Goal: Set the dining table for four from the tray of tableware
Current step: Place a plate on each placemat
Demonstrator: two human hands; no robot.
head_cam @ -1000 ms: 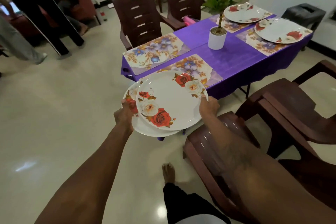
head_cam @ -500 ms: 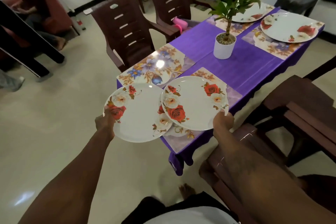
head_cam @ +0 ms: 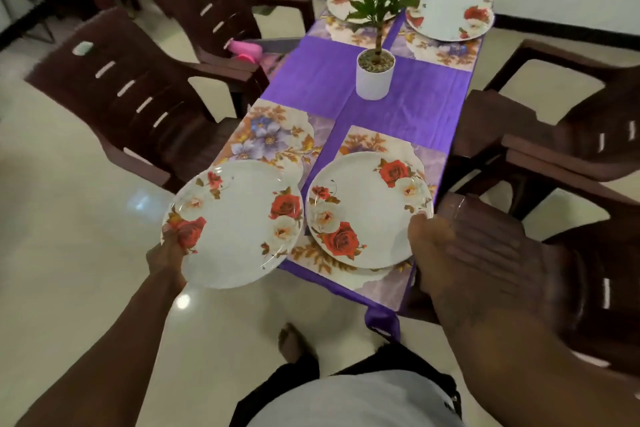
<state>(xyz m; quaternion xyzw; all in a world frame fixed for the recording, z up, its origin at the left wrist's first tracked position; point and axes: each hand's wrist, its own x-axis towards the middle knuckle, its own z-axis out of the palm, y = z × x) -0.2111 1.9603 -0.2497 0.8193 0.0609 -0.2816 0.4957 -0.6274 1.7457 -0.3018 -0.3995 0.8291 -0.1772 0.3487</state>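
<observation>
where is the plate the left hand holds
Head view, lower left: the left hand grips the plate off the table's near corner, overlapping the bare floral placemat.

Dim, even indoor light; glare spots on glossy cream floor tiles [head_cam: 86, 253]; right hand [head_cam: 485, 253] motion-blurred; wide-angle bowing at edges.

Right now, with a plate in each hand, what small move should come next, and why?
Probably carry the left plate forward onto the bare near-left placemat. The left hand grips its rim, and it hangs mostly off the table. The right plate, held by the right hand, is already over its own placemat.
</observation>
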